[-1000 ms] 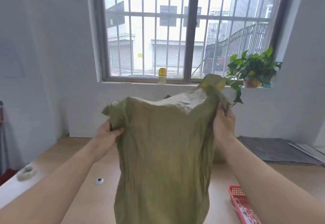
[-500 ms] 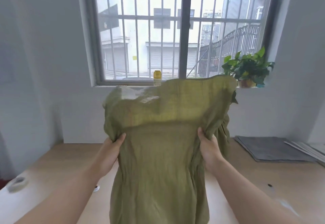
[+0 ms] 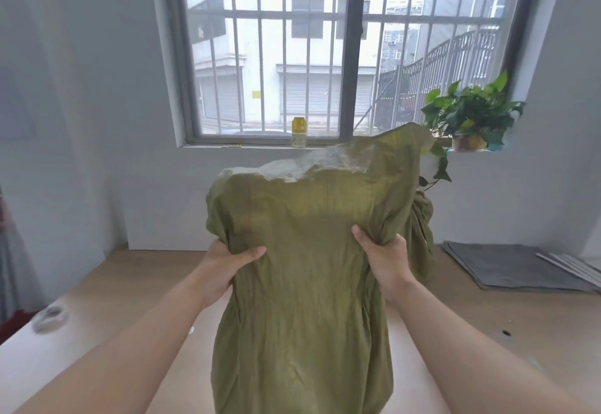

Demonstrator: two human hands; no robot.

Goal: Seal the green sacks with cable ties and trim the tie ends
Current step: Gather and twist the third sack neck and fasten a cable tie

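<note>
A crumpled olive-green woven sack (image 3: 302,309) stands upright in front of me on the wooden table (image 3: 487,332). My left hand (image 3: 224,267) pinches its left side below the mouth, and my right hand (image 3: 383,259) bunches fabric on its right side. The sack's top flops open above both hands. A second green sack (image 3: 422,228) peeks out behind the first, on the right. No cable tie or cutter is in sight.
A roll of tape (image 3: 48,317) lies near the table's left edge. Grey folded mats (image 3: 510,265) rest at the back right. A potted plant (image 3: 471,121) and a yellow-capped bottle (image 3: 299,132) stand on the window sill. A small hole (image 3: 505,333) marks the tabletop at right.
Both hands slid down from the sack's top corners to grip lower on its sides, then drew closer together, gathering fabric. The top now sags leftward. My view shifted, losing the red basket.
</note>
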